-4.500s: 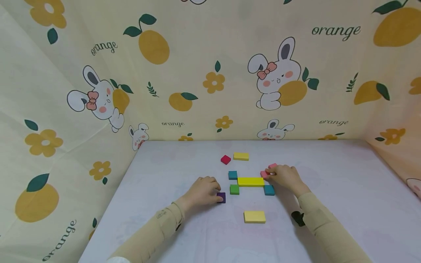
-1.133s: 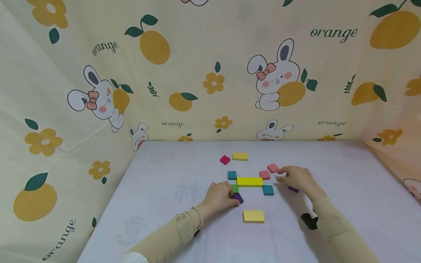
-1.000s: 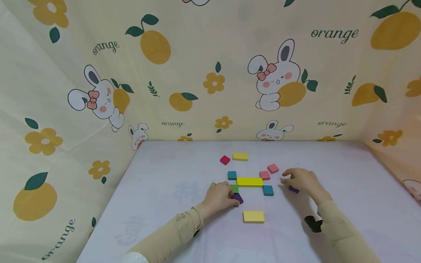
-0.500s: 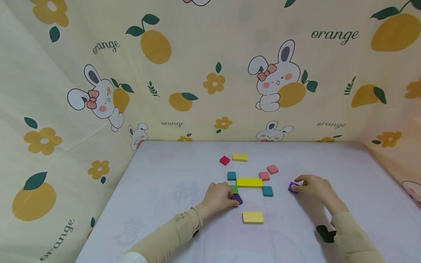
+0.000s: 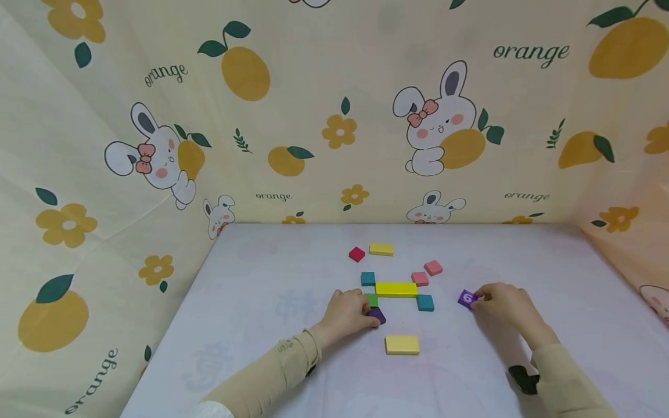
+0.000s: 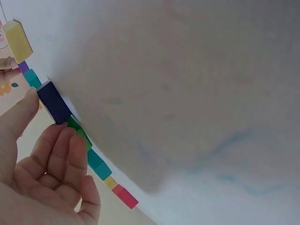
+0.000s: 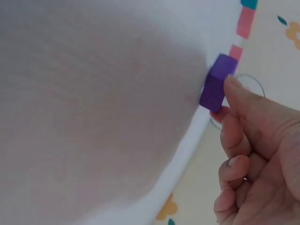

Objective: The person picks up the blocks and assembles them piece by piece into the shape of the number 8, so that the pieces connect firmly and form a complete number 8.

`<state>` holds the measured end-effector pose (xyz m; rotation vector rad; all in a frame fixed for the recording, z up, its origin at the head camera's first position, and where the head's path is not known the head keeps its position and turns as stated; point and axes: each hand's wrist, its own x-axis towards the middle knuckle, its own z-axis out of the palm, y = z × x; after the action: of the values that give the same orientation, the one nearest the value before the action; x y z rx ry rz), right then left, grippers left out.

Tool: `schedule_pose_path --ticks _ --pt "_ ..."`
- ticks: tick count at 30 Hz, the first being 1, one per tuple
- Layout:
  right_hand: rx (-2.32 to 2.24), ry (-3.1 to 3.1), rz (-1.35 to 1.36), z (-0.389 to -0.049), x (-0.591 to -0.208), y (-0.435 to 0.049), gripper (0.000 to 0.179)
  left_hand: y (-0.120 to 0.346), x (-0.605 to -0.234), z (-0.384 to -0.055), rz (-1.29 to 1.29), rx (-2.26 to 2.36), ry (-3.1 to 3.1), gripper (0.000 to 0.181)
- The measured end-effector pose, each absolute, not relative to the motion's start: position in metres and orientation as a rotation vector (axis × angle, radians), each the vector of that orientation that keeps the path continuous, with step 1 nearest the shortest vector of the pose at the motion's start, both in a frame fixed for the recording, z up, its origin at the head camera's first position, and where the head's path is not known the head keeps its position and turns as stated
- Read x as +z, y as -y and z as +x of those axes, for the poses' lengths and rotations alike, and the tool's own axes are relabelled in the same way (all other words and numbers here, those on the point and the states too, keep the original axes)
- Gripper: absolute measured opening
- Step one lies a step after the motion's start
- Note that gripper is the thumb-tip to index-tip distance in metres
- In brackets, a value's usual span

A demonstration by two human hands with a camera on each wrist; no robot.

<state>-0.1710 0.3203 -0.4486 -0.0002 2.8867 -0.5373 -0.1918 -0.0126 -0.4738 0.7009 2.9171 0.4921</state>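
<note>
"One dark purple block is pinched by the left hand, correct?"

"Yes, between the thumb and the fingertips. It lies askew on the near side of the long yellow block, apart from it, toward its left end. The right hand pinches a second purple block, well to the right of the long yellow block."

"What could go badly from here?"

"In my judgement, the left fingers could push the green block away from the near left corner of the long yellow block, because they are so close to it. The right pinch takes only one side, so its block could turn or slip. If this hand came leftward too low, it could knock the teal block at the near right corner of the long yellow block."

"And which things are difficult to see?"

"The left hand covers part of the green block, so I cannot tell whether the dark purple block touches it. The white figure on the second purple block resembles a 6, but I am not sure. Whether this block rests flat or is slightly lifted, I also cannot tell."
</note>
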Motion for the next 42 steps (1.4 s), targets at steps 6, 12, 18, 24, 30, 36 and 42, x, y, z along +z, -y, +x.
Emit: schedule_pose_path --ticks 6,12,18,24,30,36,42 --pt "-0.52 -2.911 -0.033 -0.165 -0.45 -0.315 0.031 0.013 -0.476 -0.192 0.682 0.52 -2.906 0.031" --pt "-0.597 -2.873 -0.022 -0.159 -0.452 -0.311 0.033 0.013 -0.476 -0.192 0.697 0.525 -2.919 0.031" --pt "-0.581 -2.88 -0.059 -0.154 -0.452 -0.304 0.034 0.013 -0.477 -0.192 0.71 0.524 -2.919 0.031" --pt "-0.612 -2.81 -0.044 -0.153 -0.455 -0.294 0.039 0.013 -0.476 -0.192 0.703 0.512 -2.92 0.031" --pt "-0.576 -2.819 -0.039 -0.149 -0.454 -0.274 0.037 0.013 -0.476 -0.192 0.705 0.494 -2.932 0.032" --pt "-0.544 -2.849 -0.088 -0.146 -0.453 -0.252 0.033 0.013 -0.478 -0.193 0.708 0.481 -2.942 0.032" --pt "-0.499 -2.901 -0.161 -0.145 -0.452 -0.241 0.029 0.015 -0.478 -0.19 0.756 0.497 -2.958 0.032"
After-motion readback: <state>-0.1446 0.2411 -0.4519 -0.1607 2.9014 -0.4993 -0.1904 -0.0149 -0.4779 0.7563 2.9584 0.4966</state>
